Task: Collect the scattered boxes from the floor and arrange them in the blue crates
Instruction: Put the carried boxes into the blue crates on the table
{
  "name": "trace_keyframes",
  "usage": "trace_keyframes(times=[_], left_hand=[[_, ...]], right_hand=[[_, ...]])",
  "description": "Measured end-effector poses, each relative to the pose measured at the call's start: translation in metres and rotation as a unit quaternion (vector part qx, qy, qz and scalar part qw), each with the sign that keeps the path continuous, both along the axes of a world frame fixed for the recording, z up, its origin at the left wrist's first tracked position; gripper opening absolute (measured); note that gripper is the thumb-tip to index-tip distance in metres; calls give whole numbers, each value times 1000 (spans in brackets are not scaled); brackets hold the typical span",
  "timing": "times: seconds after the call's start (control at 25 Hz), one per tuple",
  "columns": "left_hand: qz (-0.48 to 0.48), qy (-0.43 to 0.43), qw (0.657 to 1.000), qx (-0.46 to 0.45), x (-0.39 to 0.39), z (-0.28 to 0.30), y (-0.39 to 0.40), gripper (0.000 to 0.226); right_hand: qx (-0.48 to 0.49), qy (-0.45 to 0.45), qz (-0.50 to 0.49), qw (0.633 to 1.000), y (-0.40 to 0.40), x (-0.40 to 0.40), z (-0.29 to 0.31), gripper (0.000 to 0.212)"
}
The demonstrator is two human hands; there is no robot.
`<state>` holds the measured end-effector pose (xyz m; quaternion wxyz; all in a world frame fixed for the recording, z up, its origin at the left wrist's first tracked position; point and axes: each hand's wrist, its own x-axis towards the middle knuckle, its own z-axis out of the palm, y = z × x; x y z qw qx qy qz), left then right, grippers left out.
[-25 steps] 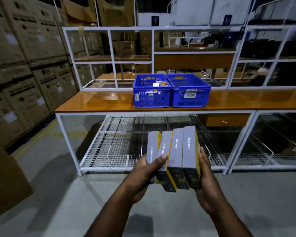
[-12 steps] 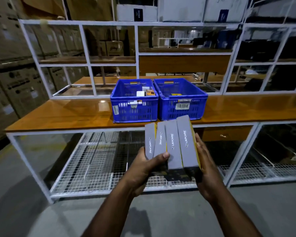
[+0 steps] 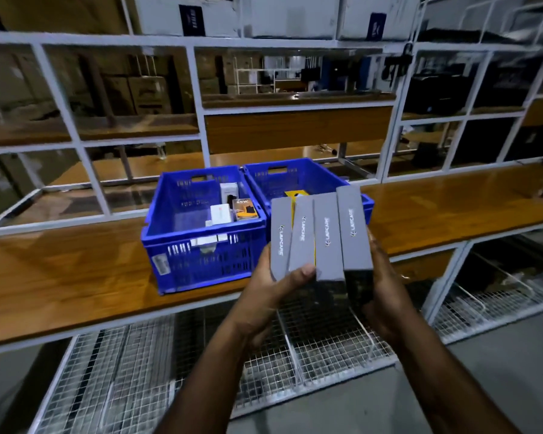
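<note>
Several grey Lapcare boxes (image 3: 323,239) stand side by side as a bunch between my hands. My left hand (image 3: 270,289) grips the bunch from the left, thumb across the front. My right hand (image 3: 386,286) holds it from the right side. The bunch is in front of the right blue crate (image 3: 298,180) and hides most of it; a yellow box shows inside. The left blue crate (image 3: 198,245) sits beside it on the wooden bench and holds a few small white and orange boxes (image 3: 232,208).
The wooden bench top (image 3: 60,270) runs left to right on a white metal frame. Wire mesh shelves (image 3: 132,380) lie below it. White-framed racking (image 3: 198,98) with cartons rises behind the crates. Grey floor (image 3: 483,380) shows at the lower right.
The bench and crates have come much nearer and lower in view. The bunch of boxes, still held by both hands, now overlaps the right crate instead of hanging below the bench.
</note>
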<state>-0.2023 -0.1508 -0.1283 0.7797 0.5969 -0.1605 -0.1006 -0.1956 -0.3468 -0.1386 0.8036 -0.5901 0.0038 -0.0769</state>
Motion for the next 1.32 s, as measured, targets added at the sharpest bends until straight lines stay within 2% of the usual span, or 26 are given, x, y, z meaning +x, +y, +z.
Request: trace_keyframes(times=[0.12,0.28,0.44,0.64,0.76,0.84,0.96,1.0,1.12,1.24,1.28,1.32], left_hand=[[-10,-41,997,57,52,13,3,100],[17,-58,996,61,130,27,-7,74],[77,-48,995,50,220,37,-40,68],[205,-26,976,65,310,43,-74,80],[287,-19,951,111,336,27,-81,94],[355,-33,917,181,347,15,-83,103],[425,-49,862,273,345,14,-86,100],[440,-58,851,282,345,15,-85,94],[439,-76,835,324,350,10,-76,80],[375,-64,845,376,359,4,-65,78],[350,-72,852,382,360,4,-64,80],[322,-87,863,379,361,4,-64,82]], right_hand=[[-4,8,8,1000,-9,54,14,56],[-32,-12,43,998,-22,138,32,53],[-68,-39,61,995,-48,232,47,60],[-126,-22,110,986,-71,321,57,84],[-177,-35,110,977,-65,357,36,82],[-190,-51,136,971,-60,378,21,77],[-148,12,202,968,-59,391,11,89],[-136,36,208,968,-59,390,14,86],[-101,60,217,969,-57,386,25,62],[-67,34,257,963,-61,381,31,43],[-67,33,261,962,-63,383,28,54],[-71,23,254,964,-65,388,22,81]])
